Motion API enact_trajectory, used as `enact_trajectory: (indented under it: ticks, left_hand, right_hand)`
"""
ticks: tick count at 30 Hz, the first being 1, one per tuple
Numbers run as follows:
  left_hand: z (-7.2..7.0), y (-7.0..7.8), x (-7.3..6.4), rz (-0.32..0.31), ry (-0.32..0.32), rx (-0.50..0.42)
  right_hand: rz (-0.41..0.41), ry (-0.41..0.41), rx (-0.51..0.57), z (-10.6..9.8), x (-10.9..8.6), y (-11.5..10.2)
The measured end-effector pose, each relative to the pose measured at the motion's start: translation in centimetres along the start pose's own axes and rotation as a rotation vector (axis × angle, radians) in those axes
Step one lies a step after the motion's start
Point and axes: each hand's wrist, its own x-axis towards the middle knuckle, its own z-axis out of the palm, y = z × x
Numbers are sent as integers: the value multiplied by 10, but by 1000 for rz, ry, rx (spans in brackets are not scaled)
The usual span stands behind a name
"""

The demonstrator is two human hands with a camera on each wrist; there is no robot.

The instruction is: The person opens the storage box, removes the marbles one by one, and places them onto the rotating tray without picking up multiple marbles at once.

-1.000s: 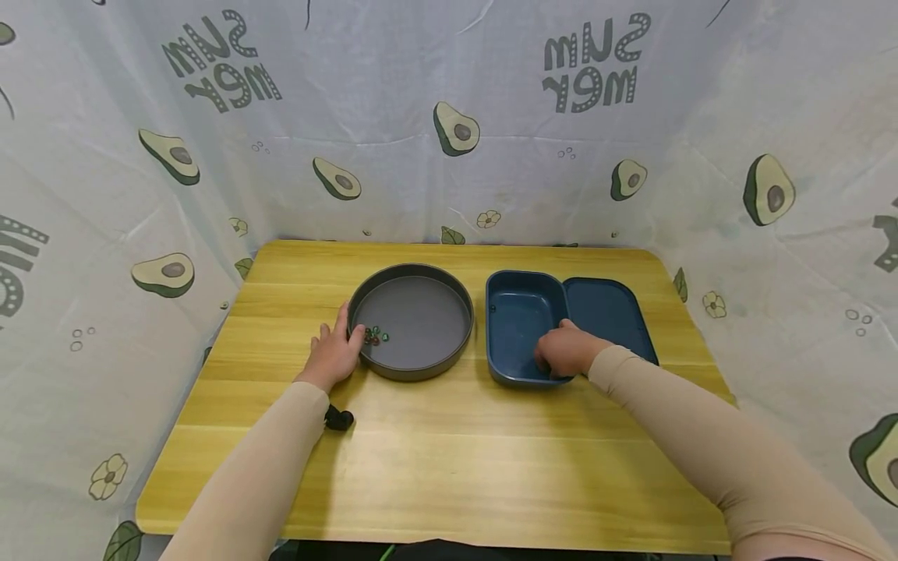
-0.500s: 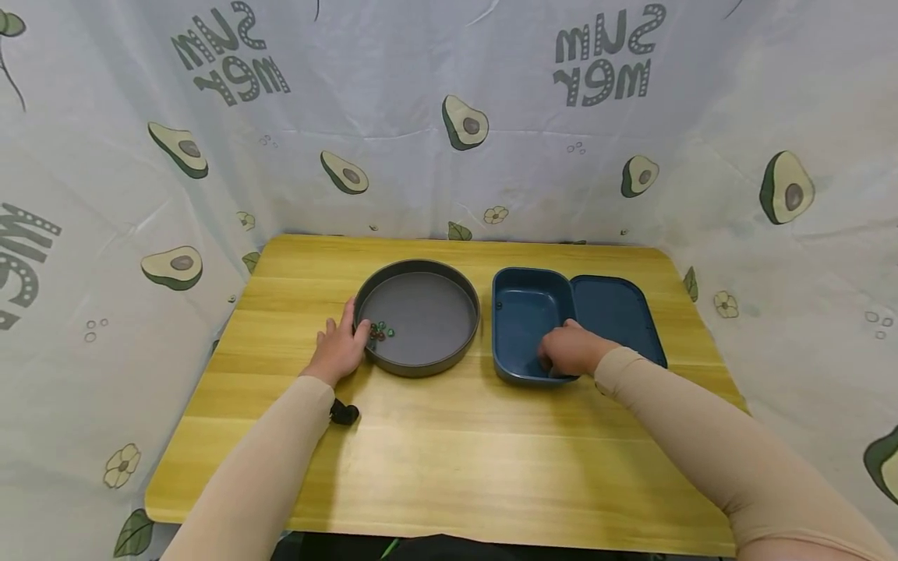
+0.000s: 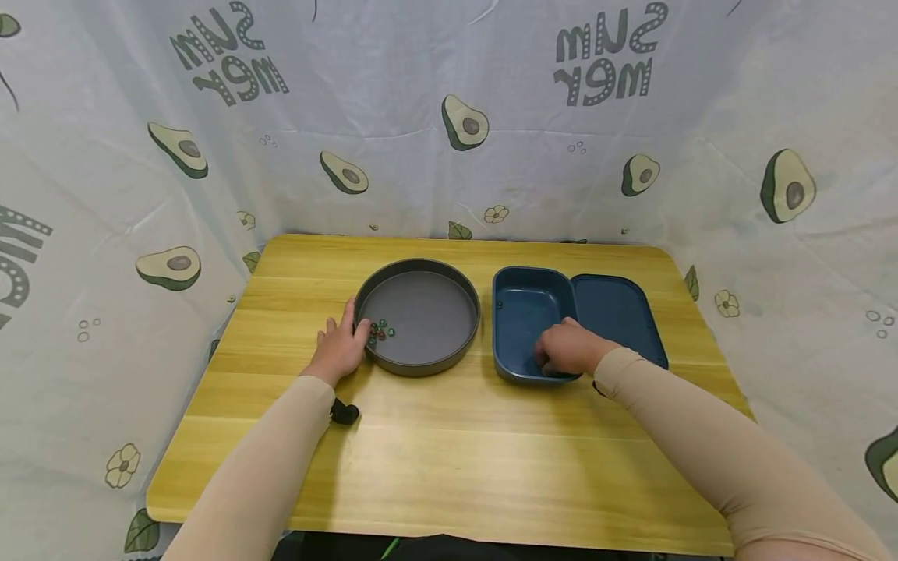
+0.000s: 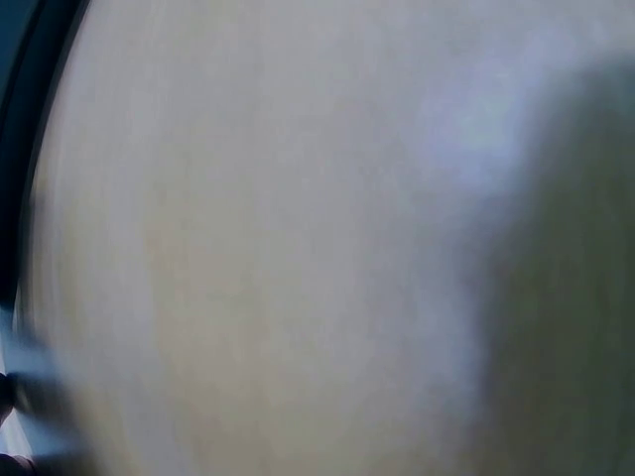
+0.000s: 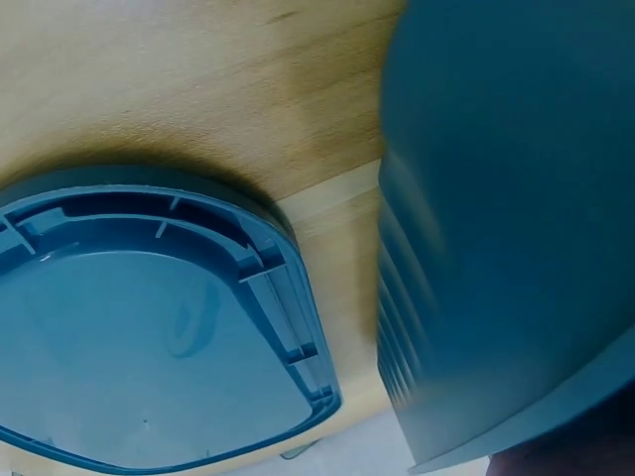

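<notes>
In the head view, my left hand [image 3: 337, 348] rests against the left side of a round grey pan [image 3: 449, 364], fingers fairly straight and thumb at the rim. Several small green and reddish glass marbles [image 3: 382, 330] lie in the pan beside the thumb. My right hand [image 3: 568, 348] reaches into the near right corner of a blue rectangular box [image 3: 519, 327], knuckles up and fingers bent downward. Its fingertips are hidden, and I cannot tell whether they hold anything. One dark green marble [image 3: 500, 305] sits by the box's left wall.
The box's blue lid [image 3: 617, 312] lies inner side up, right of the box; the right wrist view shows its ribbed edge [image 5: 298, 327]. Both containers stand on a wooden table [image 3: 421, 452]. A printed curtain [image 3: 393, 93] hangs behind. The left wrist view is mostly blurred tabletop.
The head view has shifted slightly. My left hand stays at the pan's side, and my right hand remains in the box's near corner, its bent fingers moving only a little.
</notes>
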Motion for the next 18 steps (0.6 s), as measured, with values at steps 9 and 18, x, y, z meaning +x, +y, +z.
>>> enact_trajectory:
  ticks: [9,18]
  left_hand:
    - [0,-1,0,8,1,-4]
    - [-1,0,-1,7,7,-6]
  right_hand:
    - [48,18,61,-4,3,0]
    - [64,92,94,-12,3,-2]
